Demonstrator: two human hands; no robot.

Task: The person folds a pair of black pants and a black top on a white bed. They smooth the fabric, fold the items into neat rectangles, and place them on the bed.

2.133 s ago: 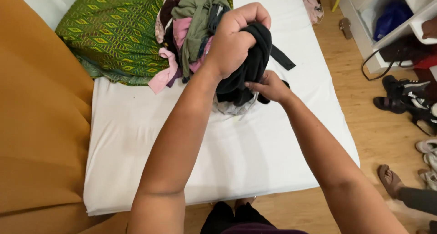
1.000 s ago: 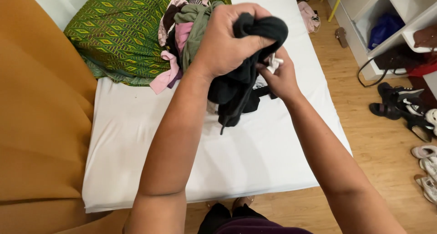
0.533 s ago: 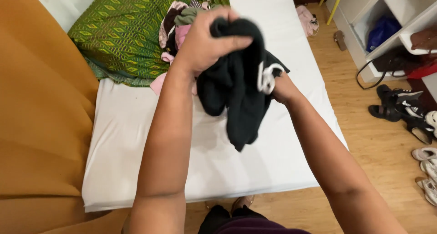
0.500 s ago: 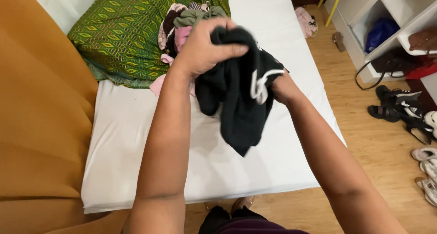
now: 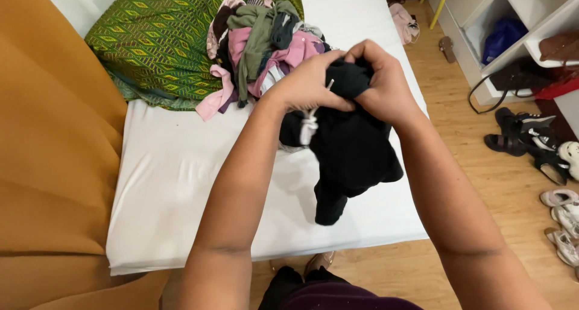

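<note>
Head cam looking straight down: my left hand [image 5: 310, 84] and right hand [image 5: 380, 81] are bunched close together up top, both pinching the upper edge of a black garment [image 5: 353, 156] with fingers curled into the cloth. It hangs in the air over the near right part of the white mattress [image 5: 181, 189], not lying on it. If I'm guessing at good form here, I'd say keep both pinches on the same hem and spread the hands apart so the fabric drops flat instead of staying wadded. The garment itself is dark, soft and crumpled, with a white drawstring [image 5: 309, 126] dangling on its left side and a narrower bit hanging lowest, maybe a leg or sleeve, can't tell which. Just beyond the hands sits a heap of mixed clothes [image 5: 259, 38], pinks and olive, with a green patterned cloth [image 5: 157, 41] to the far left. Mustard fabric [image 5: 54, 153] fills the left edge, and shoes [image 5: 531, 141] are scattered on the wooden floor at right.
</note>
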